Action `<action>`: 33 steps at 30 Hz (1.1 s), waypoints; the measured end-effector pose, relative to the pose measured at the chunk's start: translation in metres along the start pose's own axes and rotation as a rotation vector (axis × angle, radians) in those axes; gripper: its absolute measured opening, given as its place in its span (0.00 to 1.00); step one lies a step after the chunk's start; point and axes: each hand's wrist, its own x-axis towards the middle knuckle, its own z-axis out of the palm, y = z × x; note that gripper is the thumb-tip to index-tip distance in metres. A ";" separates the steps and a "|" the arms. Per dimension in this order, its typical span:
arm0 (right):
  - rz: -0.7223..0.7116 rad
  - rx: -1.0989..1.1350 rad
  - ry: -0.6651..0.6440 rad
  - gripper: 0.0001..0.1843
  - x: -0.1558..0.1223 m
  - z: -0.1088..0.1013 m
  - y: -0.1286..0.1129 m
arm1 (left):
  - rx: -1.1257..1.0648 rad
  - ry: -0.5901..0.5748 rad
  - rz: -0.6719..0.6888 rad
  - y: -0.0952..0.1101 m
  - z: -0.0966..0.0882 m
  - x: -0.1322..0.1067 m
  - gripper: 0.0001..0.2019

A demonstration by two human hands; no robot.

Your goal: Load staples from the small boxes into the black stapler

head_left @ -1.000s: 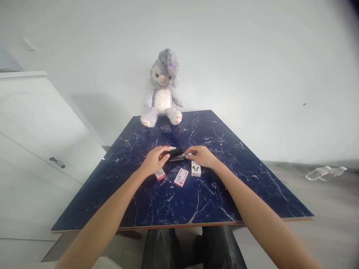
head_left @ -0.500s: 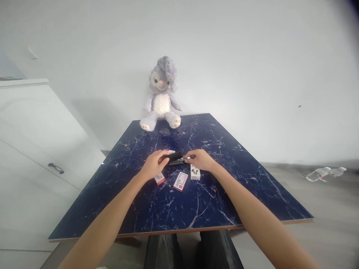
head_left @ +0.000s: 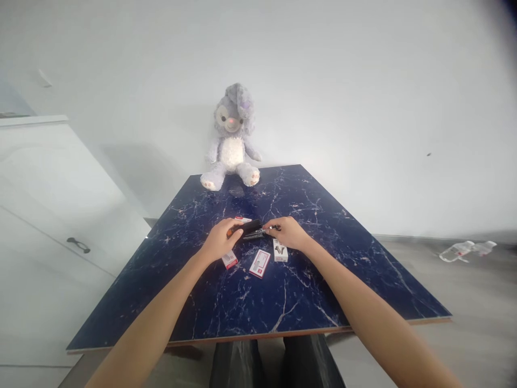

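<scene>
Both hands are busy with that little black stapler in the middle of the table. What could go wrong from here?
The right hand pinches the metal front end of the black stapler while the left hand grips its back, so a finger might get nipped if it snaps. Three small boxes lie close under the wrists on the dark marble table; a sweep of an arm could knock them aside.

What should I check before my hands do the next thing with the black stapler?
1. Left hand grips the black stapler: ok.
2. Right hand touches the stapler's metal end: ok.
3. Stapler open or closed: cannot tell.
4. Three small boxes lie close by on the table: ok.
5. Plush bunny sits far back, out of the way: ok.
</scene>
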 end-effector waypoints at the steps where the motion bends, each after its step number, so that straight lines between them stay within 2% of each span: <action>1: -0.007 -0.019 0.004 0.10 0.000 0.000 -0.001 | -0.003 0.002 0.005 0.000 0.000 0.000 0.12; 10: -0.020 0.017 -0.014 0.09 0.003 0.002 0.002 | 0.013 0.010 0.014 -0.002 0.001 0.000 0.13; 16: -0.126 -0.132 0.003 0.09 0.001 0.001 -0.003 | 0.003 -0.002 0.000 -0.001 0.000 0.000 0.13; 27: -0.105 -0.155 0.001 0.13 0.002 0.001 0.000 | 0.013 0.001 0.004 0.000 0.000 0.000 0.12; 33: -0.025 -0.018 0.147 0.13 0.001 0.000 -0.003 | 0.008 0.002 -0.004 0.001 0.000 0.000 0.13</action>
